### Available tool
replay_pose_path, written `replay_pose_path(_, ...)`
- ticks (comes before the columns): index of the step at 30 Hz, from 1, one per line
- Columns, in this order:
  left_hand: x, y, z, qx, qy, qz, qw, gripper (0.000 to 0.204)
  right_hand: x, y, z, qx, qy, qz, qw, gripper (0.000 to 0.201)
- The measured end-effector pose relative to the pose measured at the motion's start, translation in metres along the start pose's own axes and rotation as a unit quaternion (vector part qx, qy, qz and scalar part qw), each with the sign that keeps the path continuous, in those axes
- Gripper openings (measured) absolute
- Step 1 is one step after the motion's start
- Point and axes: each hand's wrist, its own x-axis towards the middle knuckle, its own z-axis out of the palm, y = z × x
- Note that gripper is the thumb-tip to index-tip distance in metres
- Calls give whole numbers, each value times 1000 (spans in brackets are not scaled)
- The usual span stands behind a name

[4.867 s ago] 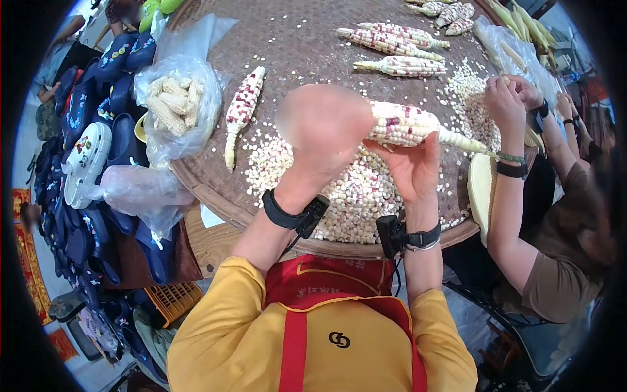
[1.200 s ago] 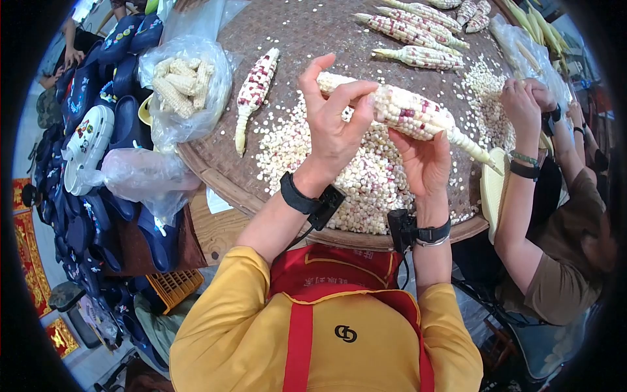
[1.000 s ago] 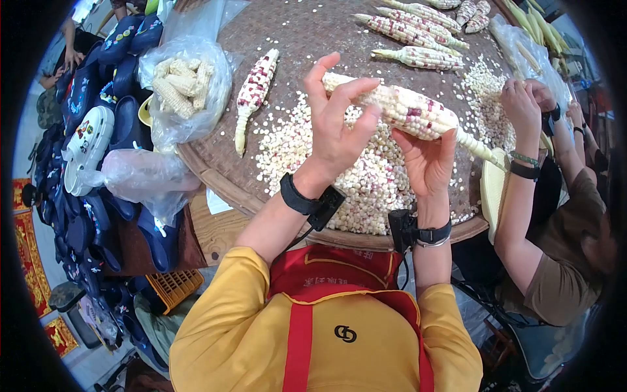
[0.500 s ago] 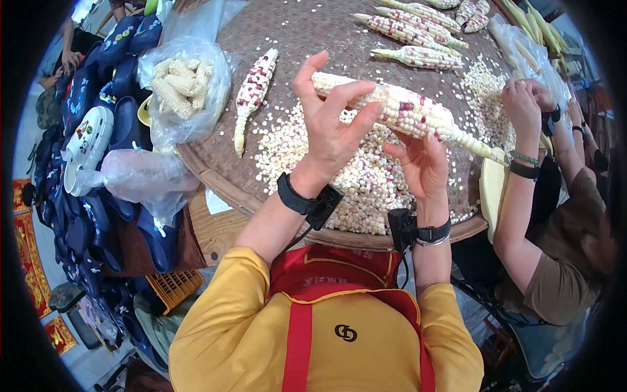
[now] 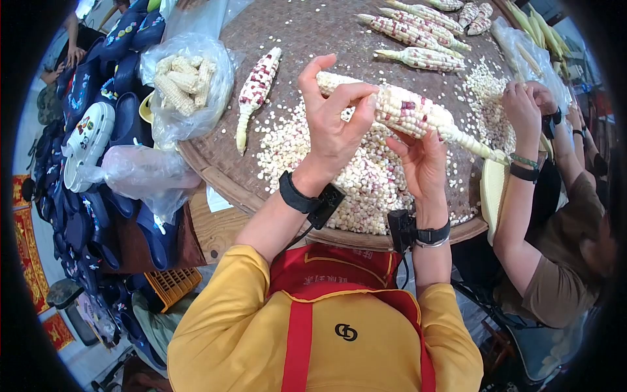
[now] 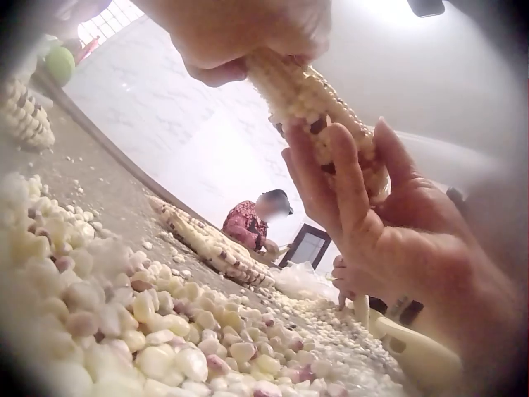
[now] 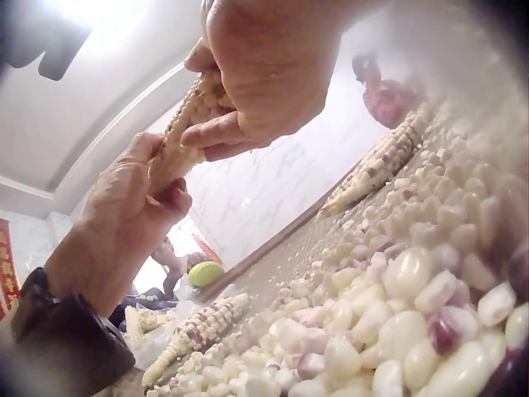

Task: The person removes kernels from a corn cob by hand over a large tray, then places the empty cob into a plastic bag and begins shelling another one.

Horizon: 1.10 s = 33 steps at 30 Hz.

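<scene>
Underneath everything sits the big round woven tray (image 5: 274, 26), resting on the table (image 5: 215, 238) and reaching from my lap to the far side. Left of it, shoes (image 5: 91, 140) crowd the floor, and a plastic bag of bare cobs (image 5: 186, 81) leans at the tray's left rim. On the right, another person's hands (image 5: 522, 104) work over their own small heap. Near me, a pile of loose kernels (image 5: 366, 183) spreads across the tray. Whole ears (image 5: 411, 29) lie at the far side, and one red-flecked ear (image 5: 256, 88) lies alone to the left of the pile. Above the pile I hold the corn cob (image 5: 408, 112), tilted, its stalk end pointing right. My left hand (image 5: 333, 127) curls its fingers over the cob's left end, thumb raised. My right hand (image 5: 424, 166) cups the cob from below, fingers wrapped round its middle, though how tight that grip is I can't quite tell.
</scene>
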Motion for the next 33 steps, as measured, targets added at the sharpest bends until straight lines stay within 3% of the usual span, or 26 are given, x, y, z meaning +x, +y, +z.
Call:
replay_pose_path(1,1,-1,-2,-1,0,0,1000,10,0,0,-1,-2,5,-10,1000,44)
replay_pose_path(3,3,-2,-7,173,-35,118,977,12,0,-1,-3,-3,10,-19,1000,44)
replay_pose_path(4,3,-2,-6,174,-36,118,977,12,0,-1,-4,-5,-2,-39,999,46)
replay_pose_path(6,1,1,0,12,-24,53,998,16,-1,-2,-5,-8,-13,-60,998,48)
replay_pose_path(12,-2,0,1,23,-13,27,999,19,-2,1,1,-42,-38,-112,992,55)
replay_pose_path(18,-3,-1,1,-2,4,5,1000,14,-2,1,1,-40,-42,-73,996,52)
replay_pose_path(22,-1,-3,0,15,6,31,999,14,-1,1,-3,-20,-33,-77,996,49)
replay_pose_path(24,-2,-7,-2,96,-9,95,991,15,0,0,-2,-21,-27,-80,996,48)
replay_pose_path(28,-3,1,-1,-7,-23,17,1000,20,1,2,-13,-14,-25,-64,998,56)
replay_pose_path(30,-3,1,1,7,-16,67,998,29,2,3,-10,46,0,-79,996,61)
replay_pose_path(33,-1,3,2,90,-27,113,989,39,1,-1,-5,21,-29,-110,993,66)
